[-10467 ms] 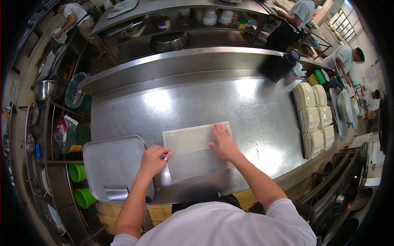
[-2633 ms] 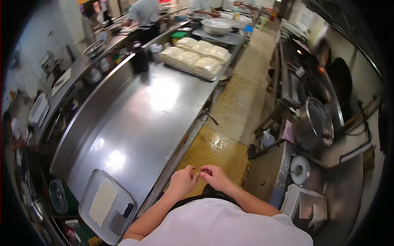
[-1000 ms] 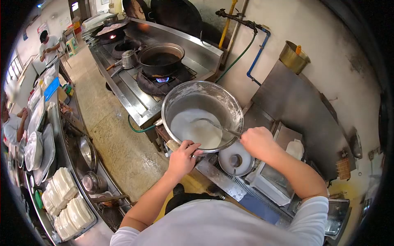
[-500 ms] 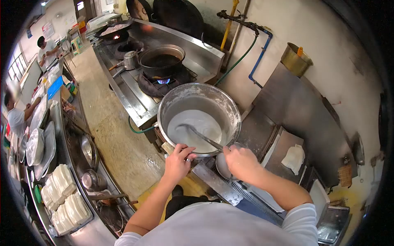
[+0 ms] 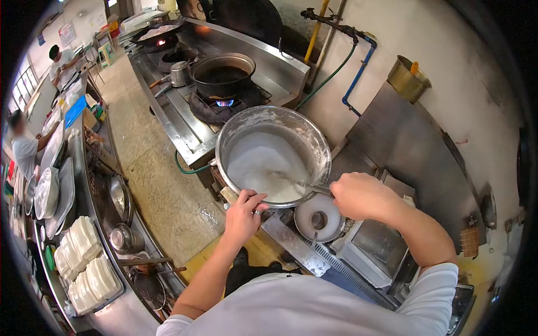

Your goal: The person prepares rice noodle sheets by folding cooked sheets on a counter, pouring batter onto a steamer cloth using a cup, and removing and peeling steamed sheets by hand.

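Observation:
A large metal pot (image 5: 305, 130) stands in front of me, holding a milky white liquid (image 5: 258, 159). My left hand (image 5: 244, 217) grips its near rim, the fingers bent over the edge. The handle of a ladle (image 5: 311, 187) is in my closed right hand (image 5: 361, 196), which is to the right of the rim. The ladle slants down into the liquid, and its bowl end is under the surface. Below my right hand is a round whitish pan (image 5: 304, 217) with a small round dark item (image 5: 319, 220) in it.
A dark pot (image 5: 222, 84) sits over a lit burner (image 5: 225, 103) beyond the liquid. Folded white sheets (image 5: 92, 280) fill a tray on the left counter. Two people (image 5: 25, 148) work further left. A brass-coloured pot (image 5: 408, 81) stands by the wall.
My right hand has swung right and slightly up with the ladle, whose bowl end has sunk into the liquid. The liquid is stirred. My left hand stays on the rim.

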Motion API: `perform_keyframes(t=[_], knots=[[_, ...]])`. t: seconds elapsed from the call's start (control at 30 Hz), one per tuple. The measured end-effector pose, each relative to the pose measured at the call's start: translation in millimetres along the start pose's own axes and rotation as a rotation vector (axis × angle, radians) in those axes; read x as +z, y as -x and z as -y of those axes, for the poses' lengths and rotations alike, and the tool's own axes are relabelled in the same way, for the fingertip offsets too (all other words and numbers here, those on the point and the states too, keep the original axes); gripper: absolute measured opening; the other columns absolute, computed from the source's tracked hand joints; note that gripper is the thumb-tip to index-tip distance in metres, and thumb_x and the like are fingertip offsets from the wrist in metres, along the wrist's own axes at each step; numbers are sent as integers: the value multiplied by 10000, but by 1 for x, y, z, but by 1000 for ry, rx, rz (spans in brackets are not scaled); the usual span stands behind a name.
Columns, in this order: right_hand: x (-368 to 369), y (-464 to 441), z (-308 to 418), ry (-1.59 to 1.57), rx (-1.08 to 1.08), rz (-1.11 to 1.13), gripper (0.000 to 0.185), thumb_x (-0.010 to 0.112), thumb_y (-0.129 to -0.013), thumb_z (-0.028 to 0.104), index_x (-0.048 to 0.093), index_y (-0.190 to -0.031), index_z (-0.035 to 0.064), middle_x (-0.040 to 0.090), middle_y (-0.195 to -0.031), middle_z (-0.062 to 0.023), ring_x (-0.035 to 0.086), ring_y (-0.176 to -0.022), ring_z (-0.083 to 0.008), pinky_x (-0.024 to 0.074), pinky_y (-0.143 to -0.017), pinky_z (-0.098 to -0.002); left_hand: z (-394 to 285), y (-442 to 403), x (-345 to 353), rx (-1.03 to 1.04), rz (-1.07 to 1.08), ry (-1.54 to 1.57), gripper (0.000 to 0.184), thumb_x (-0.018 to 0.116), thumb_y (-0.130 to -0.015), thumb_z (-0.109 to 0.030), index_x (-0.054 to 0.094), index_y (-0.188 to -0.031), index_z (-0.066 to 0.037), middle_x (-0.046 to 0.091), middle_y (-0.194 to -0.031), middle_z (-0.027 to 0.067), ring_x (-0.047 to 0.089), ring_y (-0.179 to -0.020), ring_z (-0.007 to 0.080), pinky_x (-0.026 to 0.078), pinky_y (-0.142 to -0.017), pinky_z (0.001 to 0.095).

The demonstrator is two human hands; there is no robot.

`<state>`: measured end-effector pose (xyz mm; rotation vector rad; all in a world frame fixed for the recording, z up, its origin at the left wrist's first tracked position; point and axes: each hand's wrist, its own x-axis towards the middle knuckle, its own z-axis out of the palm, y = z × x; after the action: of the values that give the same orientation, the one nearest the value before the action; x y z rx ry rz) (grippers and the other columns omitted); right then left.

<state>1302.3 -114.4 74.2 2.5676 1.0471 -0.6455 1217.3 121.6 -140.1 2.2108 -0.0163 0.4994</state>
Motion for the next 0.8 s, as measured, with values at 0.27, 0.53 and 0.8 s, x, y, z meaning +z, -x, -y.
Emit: perform_keyframes(t=[0.27,0.53,0.8], knots=[[67,-25,52,32,-3,-314,223,648,-803,77,693,-951,-84,713,-848,-252,756,-757,-355,620,-668,-426,5,2,2,-22,16,-23,273,772,-849,-106,748,-1119,-141,649,-1094,70,693,-922,312,560,-756,427],[81,-33,15,105,158,-246,248,658,-817,80,687,-1008,-75,717,-906,-225,757,-795,-349,622,-691,-431,2,0,-2,-13,29,-20,239,755,-876,-135,745,-1115,-144,648,-1085,78,687,-907,327,561,-745,435],[-6,-10,19,-113,84,125,226,624,-950,187,710,-1005,-15,730,-931,-242,716,-906,-428,565,-827,-524,9,0,4,24,-4,-8,255,764,-864,-145,741,-1118,-156,648,-1083,60,694,-894,308,559,-712,429]])
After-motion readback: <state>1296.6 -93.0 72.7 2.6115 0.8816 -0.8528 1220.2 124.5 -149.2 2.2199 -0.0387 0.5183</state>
